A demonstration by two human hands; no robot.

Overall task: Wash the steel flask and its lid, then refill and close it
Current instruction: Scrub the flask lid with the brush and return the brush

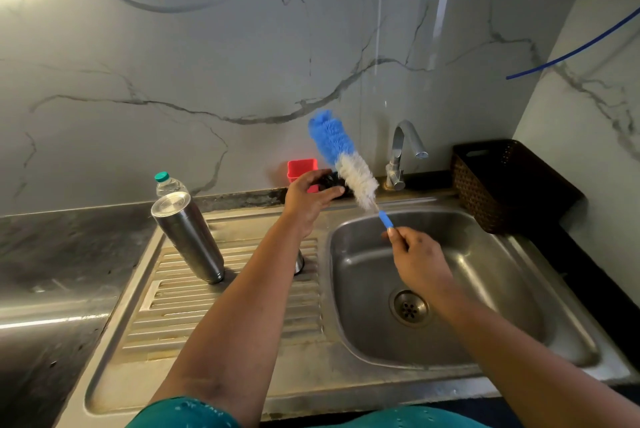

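The steel flask stands mouth down on the ribbed drainboard, left of the sink. A small steel piece, apparently its lid, peeks out from behind my left forearm. My right hand pinches the blue handle of a bottle brush with blue and white bristles, held up over the sink's back edge. My left hand reaches to the back ledge and grips a dark object beside a red container; what the object is I cannot tell.
The sink basin has its drain in the middle, and no water runs from the tap. A plastic water bottle with a green cap stands behind the flask. A dark woven basket sits at the back right.
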